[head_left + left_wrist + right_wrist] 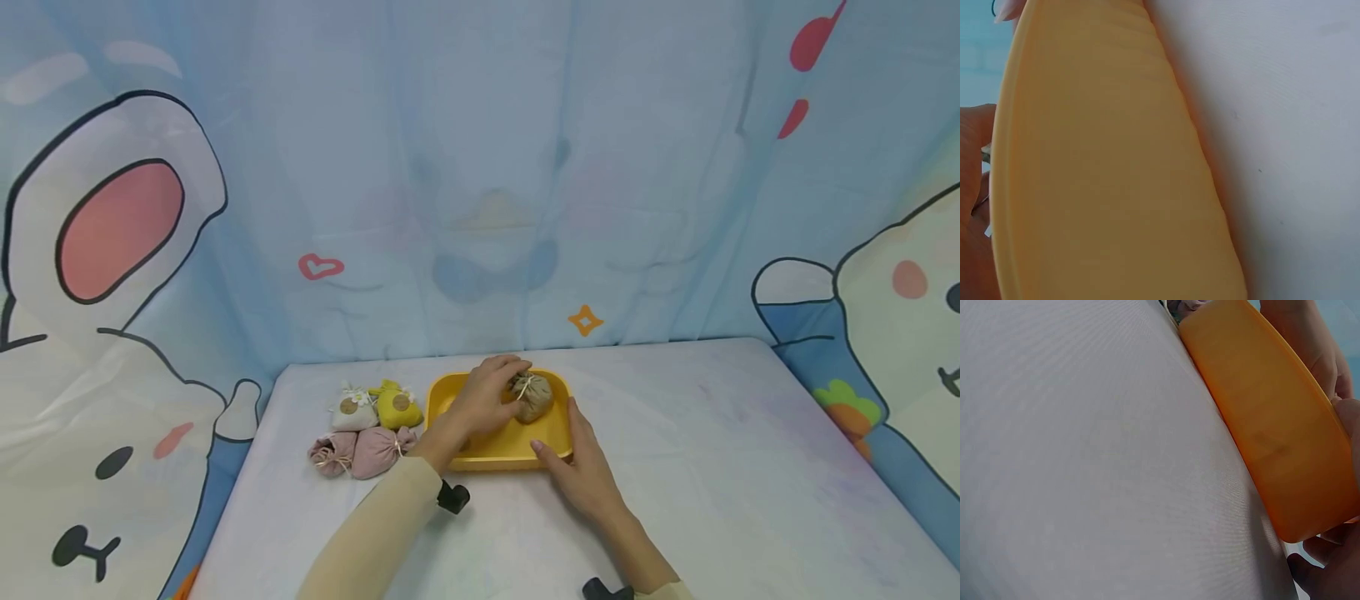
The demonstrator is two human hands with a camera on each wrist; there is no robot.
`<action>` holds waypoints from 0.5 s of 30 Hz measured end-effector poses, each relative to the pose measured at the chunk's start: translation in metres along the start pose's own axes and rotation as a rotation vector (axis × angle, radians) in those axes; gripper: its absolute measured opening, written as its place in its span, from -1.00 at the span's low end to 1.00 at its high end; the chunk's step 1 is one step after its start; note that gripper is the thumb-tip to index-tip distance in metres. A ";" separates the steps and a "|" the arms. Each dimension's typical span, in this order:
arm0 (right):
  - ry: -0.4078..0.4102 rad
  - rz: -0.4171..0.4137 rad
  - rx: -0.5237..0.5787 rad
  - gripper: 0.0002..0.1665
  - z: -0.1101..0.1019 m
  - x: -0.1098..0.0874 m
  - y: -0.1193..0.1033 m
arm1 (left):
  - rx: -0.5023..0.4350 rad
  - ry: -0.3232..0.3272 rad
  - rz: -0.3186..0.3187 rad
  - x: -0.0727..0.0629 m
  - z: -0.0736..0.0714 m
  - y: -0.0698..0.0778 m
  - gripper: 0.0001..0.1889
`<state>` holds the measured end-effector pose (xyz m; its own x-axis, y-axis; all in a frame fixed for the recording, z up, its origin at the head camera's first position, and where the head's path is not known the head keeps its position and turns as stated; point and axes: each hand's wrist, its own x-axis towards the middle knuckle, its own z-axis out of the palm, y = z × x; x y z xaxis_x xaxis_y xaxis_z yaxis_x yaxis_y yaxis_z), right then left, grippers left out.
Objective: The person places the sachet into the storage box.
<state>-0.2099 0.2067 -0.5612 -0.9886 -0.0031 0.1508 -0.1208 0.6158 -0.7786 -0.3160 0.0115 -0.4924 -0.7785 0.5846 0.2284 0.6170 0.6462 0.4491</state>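
Observation:
A yellow plastic tray [487,463] with rounded corners sits on the table. Over its inside, my left hand [483,400] holds a khaki drawstring pouch [534,398], fingers across its far side and thumb at its near side. My right hand [588,475] grips the tray's near right corner, thumb over the front rim and fingers along the outer right wall. In the right wrist view, fingers [1335,562] of that hand curl round the end of the tray [1266,419]. The left wrist view is mostly filled by the tray's outer wall [1104,150].
Left of the tray stand several small pouches: a white one [354,412], a yellow one [398,408] and two pink ones, one rolled [332,455] and one tied [377,454]. A white cloth [720,467] covers the table, and a blue cartoon curtain [480,167] hangs behind.

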 end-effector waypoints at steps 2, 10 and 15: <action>-0.001 0.000 -0.003 0.21 0.000 0.001 0.001 | -0.007 0.006 -0.007 -0.003 -0.002 0.000 -0.32; -0.003 0.004 -0.012 0.20 0.000 0.001 0.000 | -0.009 0.050 -0.048 -0.016 -0.010 -0.004 -0.30; 0.001 0.010 -0.012 0.20 0.000 0.001 -0.001 | 0.005 0.095 -0.049 -0.025 -0.016 -0.008 -0.28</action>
<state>-0.2102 0.2058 -0.5604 -0.9896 0.0040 0.1440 -0.1100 0.6250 -0.7728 -0.3034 -0.0161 -0.4877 -0.8152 0.5029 0.2874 0.5781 0.6757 0.4575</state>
